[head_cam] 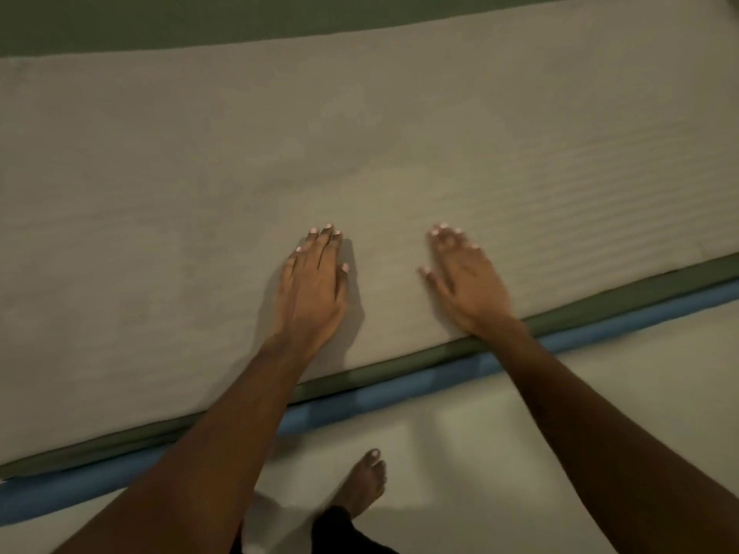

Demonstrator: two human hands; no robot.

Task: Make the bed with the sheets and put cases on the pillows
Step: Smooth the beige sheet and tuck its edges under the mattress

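Beige sheet (360,133) covers the bed top; left hand (312,289) & right hand (468,285) lie flat near the front edge, fingers straight, barely apart. Smoothing step imo, next prob needs tucking along that edge.

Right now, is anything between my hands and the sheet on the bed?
Nothing visible. The left hand and the right hand are both palm-down on the pale sheet, fingers straight, just past the bed's green edge. The right hand is slightly blurred, so its contact is less certain.
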